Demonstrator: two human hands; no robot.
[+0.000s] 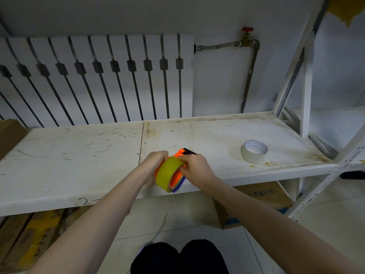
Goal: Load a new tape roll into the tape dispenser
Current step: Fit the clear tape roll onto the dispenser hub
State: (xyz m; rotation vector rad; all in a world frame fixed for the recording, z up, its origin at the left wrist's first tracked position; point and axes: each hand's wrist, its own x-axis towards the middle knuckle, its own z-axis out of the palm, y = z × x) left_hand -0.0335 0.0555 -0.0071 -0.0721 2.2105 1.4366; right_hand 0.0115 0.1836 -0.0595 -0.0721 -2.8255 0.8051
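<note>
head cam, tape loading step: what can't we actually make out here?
- Dispenser body and hub, head view: mostly covered by the yellow tape roll and both hands, so seating cannot be confirmed.
- Left hand fingers: curled behind the roll, grip unseen.
- Tape's free end: under the right hand.
- Print inside the white roll: too small.
- Box under the shelf: the shelf edge cuts it off.

Head view, single camera: looked forward and down from above the person's knees [178,256], close over a scuffed white shelf [69,155]. Faced a wall radiator [98,76] straight ahead. Both forearms entered from the bottom edge. No second view to share ground with.
</note>
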